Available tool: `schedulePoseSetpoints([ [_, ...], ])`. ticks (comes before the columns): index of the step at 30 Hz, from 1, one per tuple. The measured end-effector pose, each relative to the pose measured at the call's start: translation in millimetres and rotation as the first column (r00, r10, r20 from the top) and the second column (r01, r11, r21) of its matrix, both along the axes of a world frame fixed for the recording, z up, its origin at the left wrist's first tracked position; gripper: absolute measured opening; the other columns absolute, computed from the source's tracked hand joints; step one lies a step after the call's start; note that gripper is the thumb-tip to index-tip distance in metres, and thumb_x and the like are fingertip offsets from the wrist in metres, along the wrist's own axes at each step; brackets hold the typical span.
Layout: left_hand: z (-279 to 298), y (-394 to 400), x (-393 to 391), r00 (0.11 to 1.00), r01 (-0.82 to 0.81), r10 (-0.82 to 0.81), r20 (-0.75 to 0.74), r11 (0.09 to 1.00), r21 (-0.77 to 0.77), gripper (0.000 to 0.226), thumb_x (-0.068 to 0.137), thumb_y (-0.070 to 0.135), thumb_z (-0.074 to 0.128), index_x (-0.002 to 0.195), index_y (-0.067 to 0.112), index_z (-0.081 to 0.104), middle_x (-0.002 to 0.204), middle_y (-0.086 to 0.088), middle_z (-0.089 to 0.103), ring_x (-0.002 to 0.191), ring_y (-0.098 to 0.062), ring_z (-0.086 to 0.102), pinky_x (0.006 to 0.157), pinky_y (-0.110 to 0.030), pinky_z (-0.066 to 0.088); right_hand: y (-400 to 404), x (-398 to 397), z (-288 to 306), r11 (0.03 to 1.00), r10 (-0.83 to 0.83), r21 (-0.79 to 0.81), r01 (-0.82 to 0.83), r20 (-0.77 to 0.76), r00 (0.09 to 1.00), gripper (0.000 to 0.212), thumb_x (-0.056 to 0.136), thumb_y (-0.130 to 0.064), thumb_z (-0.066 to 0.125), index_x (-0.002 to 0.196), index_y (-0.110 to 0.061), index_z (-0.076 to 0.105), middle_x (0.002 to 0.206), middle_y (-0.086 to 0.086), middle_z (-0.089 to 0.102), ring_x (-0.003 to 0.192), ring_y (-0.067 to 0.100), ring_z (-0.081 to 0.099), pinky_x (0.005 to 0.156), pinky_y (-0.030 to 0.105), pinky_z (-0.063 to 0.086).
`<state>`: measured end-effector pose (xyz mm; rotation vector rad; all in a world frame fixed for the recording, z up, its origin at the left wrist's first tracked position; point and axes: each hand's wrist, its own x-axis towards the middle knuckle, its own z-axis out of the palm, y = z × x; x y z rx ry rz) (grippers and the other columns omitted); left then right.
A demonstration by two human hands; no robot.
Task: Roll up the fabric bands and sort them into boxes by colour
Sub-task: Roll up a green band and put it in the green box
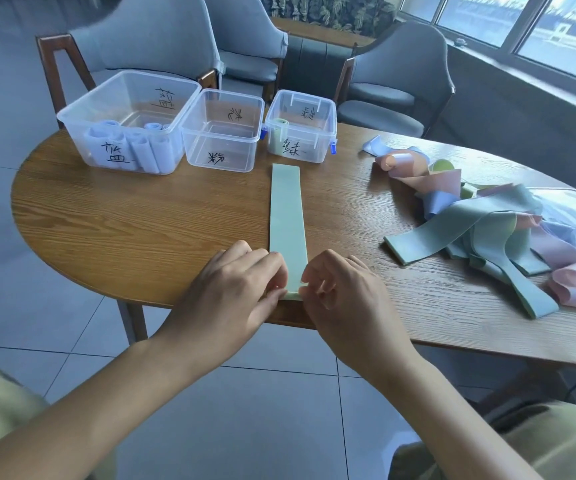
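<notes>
Fingers (281, 292) on green band (286, 216) — boxes (222, 133) beyond

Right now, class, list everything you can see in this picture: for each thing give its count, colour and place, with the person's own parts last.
green band: one, pale green, flat on the table, near end at the edge.
loose bands: a tangled heap, count unclear, green, pink and blue, right side of table.
left box: one, clear, holds blue rolls.
middle box: one, clear, no rolls seen.
right box: one, clear, blue clips, holds a green roll.
table: one, wooden.
chairs: three, grey, behind the table.
left hand: pinches the band's near end.
right hand: pinches the same end.
</notes>
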<state>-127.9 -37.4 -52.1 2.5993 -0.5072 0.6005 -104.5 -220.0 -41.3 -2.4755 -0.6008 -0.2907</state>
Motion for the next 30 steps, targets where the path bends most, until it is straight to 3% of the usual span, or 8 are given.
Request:
schedulePoseSetpoints([
  [5,-3,2,-1,0.999,0.024,-0.024,-0.022,1.0,0.0,0.017,0.087,0.026,0.074,0.087,0.024,0.057,0.086,0.015,0.054,0.083,-0.013,0.044,0.075,-0.031,0.044,1,-6,-2,0.988,0.021,-0.153,0.007,0.181,0.983,0.006,0.089,-0.017,0.06,0.089,-0.019,0.054,0.079,-0.01,0.06,0.086,0.018,0.05,0.073,0.029,0.041],
  [12,0,1,2,0.998,-0.012,0.011,-0.064,1.0,-0.01,0.013,0.089,0.029,0.072,0.087,0.026,0.06,0.085,0.015,0.056,0.086,-0.014,0.044,0.077,-0.035,0.046,-6,-6,-2,0.974,0.093,-0.218,-0.055,0.169,0.981,0.007,0.096,-0.026,0.059,0.091,-0.022,0.06,0.085,-0.012,0.059,0.09,0.016,0.049,0.077,0.029,0.043],
  [20,-2,-2,8,0.99,-0.067,0.058,-0.131,0.996,-0.066,0.012,0.097,0.038,0.056,0.089,0.028,0.057,0.088,0.016,0.057,0.09,-0.013,0.04,0.085,-0.036,0.039,-3,3,-1,0.993,0.053,-0.103,-0.053,-0.001,0.999,0.012,0.095,-0.019,0.055,0.09,-0.025,0.065,0.094,-0.012,0.05,0.098,0.012,0.042,0.081,0.02,0.034],
  [25,-1,-5,10,0.988,-0.122,0.114,-0.103,0.989,-0.079,0.013,0.093,0.035,0.065,0.085,0.029,0.057,0.082,0.016,0.056,0.086,-0.014,0.038,0.08,-0.034,0.04,2,8,-1,1.0,0.004,-0.028,-0.006,-0.058,0.998,0.012,0.095,-0.023,0.059,0.084,-0.026,0.065,0.087,-0.013,0.053,0.091,0.01,0.048,0.077,0.021,0.039],
  [30,1,-10,12,0.99,-0.135,0.132,-0.04,0.988,-0.076,0.017,0.09,0.024,0.07,0.087,0.029,0.054,0.08,0.015,0.057,0.082,-0.015,0.041,0.075,-0.031,0.041,7,15,-5,0.999,-0.032,0.025,0.033,-0.045,0.999,0.008,0.092,-0.02,0.062,0.095,-0.028,0.061,0.084,-0.014,0.055,0.088,0.01,0.048,0.074,0.011,0.034],
])
